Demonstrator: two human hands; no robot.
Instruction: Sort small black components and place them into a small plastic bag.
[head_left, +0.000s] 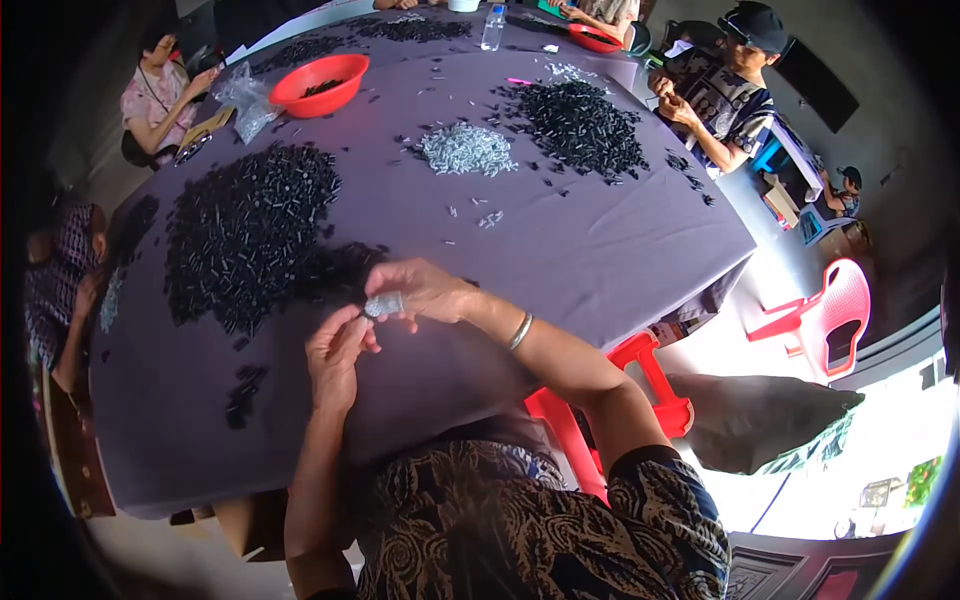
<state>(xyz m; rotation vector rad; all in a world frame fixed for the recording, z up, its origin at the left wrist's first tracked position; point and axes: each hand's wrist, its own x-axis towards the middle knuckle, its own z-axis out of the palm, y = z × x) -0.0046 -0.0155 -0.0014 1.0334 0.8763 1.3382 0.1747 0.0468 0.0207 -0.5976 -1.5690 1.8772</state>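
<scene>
Over the near part of the cloth-covered table my two hands meet. My right hand (425, 288), with a silver bangle at its wrist, is closed on a small, whitish see-through cylinder (386, 304). The fingertips of my left hand (338, 350) are pinched together at the cylinder's left end, where a small dark bit shows; what they hold is too small to make out. Just beyond my hands lies a big heap of small black tube-like pieces (250, 230). Farther off are a pile of small clear pieces (466, 150) and a second black heap (580, 130).
A red basin (320, 87) with black pieces stands at the far left beside a clear plastic bag (247, 105). A water bottle (492, 28) is at the far edge. Several people sit around the table. Red stools (655, 385) and a red chair (835, 315) stand right.
</scene>
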